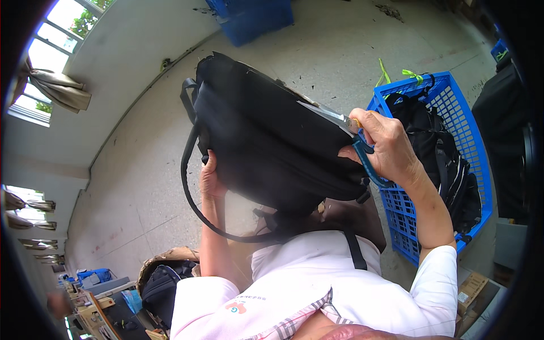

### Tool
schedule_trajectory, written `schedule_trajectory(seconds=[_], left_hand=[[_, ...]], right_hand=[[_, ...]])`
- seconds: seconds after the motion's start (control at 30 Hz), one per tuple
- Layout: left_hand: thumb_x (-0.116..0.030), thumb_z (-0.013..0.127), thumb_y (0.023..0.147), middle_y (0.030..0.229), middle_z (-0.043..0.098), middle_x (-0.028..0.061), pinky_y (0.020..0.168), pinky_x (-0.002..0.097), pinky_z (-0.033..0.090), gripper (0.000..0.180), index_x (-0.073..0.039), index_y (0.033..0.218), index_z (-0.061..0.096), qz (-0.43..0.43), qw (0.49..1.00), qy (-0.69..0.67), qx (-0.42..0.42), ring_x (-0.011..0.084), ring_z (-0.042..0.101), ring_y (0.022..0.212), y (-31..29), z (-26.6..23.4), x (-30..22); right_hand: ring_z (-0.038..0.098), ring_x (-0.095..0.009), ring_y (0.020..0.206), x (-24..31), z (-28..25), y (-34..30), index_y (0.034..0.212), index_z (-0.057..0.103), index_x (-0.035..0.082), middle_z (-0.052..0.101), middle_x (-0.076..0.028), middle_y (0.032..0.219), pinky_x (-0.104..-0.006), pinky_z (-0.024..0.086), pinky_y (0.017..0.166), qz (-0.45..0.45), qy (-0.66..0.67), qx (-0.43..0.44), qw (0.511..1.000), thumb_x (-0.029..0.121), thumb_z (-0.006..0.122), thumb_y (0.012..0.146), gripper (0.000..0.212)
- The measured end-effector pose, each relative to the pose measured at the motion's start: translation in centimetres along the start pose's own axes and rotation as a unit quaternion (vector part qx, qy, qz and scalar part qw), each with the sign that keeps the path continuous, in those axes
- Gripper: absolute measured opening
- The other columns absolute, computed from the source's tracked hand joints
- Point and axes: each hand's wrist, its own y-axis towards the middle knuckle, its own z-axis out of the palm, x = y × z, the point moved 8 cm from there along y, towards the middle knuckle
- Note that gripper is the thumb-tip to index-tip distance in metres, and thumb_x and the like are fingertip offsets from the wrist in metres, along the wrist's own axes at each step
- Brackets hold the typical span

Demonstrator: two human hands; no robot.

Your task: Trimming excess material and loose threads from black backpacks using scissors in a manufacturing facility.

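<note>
A black backpack (272, 136) is held up in front of me, its straps hanging down in a loop at the left. My left hand (211, 180) grips the bag's lower left side, mostly hidden behind it. My right hand (385, 148) is closed on a pair of scissors with blue handles (365, 161); the metal blades (331, 116) lie against the bag's upper right edge.
A blue plastic crate (453, 107) at the right holds more black bags (447, 164). Another blue bin (252, 20) stands at the top. A brown basket with a black bag (161, 280) sits at lower left, and cardboard boxes (470, 289) at lower right. Concrete floor lies around.
</note>
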Motion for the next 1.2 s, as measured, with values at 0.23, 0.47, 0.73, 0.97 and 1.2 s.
schedule_trajectory(seconds=[0.23, 0.47, 0.73, 0.97, 1.2], left_hand=[[-0.025, 0.056, 0.084, 0.11, 0.057, 0.0115, 0.087, 0.0395, 0.045, 0.041, -0.002, 0.117, 0.048, -0.007, 1.0, -0.013, -0.012, 0.0255, 0.056, 0.098, -0.1, -0.6, 0.2], [-0.026, 0.057, 0.083, 0.109, 0.058, 0.0115, 0.086, 0.0385, 0.046, 0.041, -0.002, 0.115, 0.05, -0.009, 1.0, 0.001, -0.03, 0.0248, 0.057, 0.097, -0.5, 0.1, 0.2], [-0.029, 0.056, 0.083, 0.109, 0.057, 0.0116, 0.087, 0.0396, 0.045, 0.043, -0.002, 0.116, 0.049, -0.028, 0.999, 0.011, -0.031, 0.0252, 0.056, 0.099, -0.8, 0.6, 0.8], [-0.024, 0.053, 0.086, 0.112, 0.056, 0.0155, 0.086, 0.0422, 0.047, 0.04, 0.001, 0.116, 0.048, -0.028, 0.998, -0.059, 0.017, 0.0275, 0.057, 0.1, -0.7, 0.4, 0.9], [-0.023, 0.054, 0.085, 0.112, 0.056, 0.0155, 0.085, 0.0415, 0.048, 0.04, 0.001, 0.116, 0.047, -0.014, 1.0, -0.016, 0.002, 0.0274, 0.057, 0.099, -0.6, 0.9, 0.5]], right_hand=[[0.043, -0.016, 0.05, 0.0, 0.4, -0.4, 0.094, 0.052, 0.001, 0.048, -0.007, 0.064, -0.0271, 0.038, 0.047, 0.021, 0.038, 0.002, 0.999, 0.036, 0.074, 0.063, 0.051], [0.049, -0.016, 0.06, 0.2, 0.2, 0.7, 0.101, 0.051, 0.005, 0.052, -0.009, 0.075, -0.0304, 0.043, 0.054, 0.031, -0.034, 0.021, 0.999, 0.056, 0.068, 0.06, 0.068], [0.044, -0.015, 0.051, 0.5, 0.3, 0.7, 0.093, 0.054, 0.002, 0.048, -0.006, 0.063, -0.026, 0.039, 0.048, 0.016, 0.001, 0.014, 1.0, 0.04, 0.074, 0.062, 0.053], [0.042, -0.014, 0.049, 0.8, 0.1, 1.0, 0.095, 0.054, 0.002, 0.044, -0.005, 0.059, -0.025, 0.037, 0.046, 0.043, 0.021, 0.036, 0.998, 0.038, 0.075, 0.063, 0.053], [0.046, -0.015, 0.054, 1.9, -0.7, 2.7, 0.097, 0.054, 0.003, 0.048, -0.007, 0.065, -0.0273, 0.04, 0.049, 0.0, -0.031, 0.0, 1.0, 0.047, 0.073, 0.061, 0.06]])
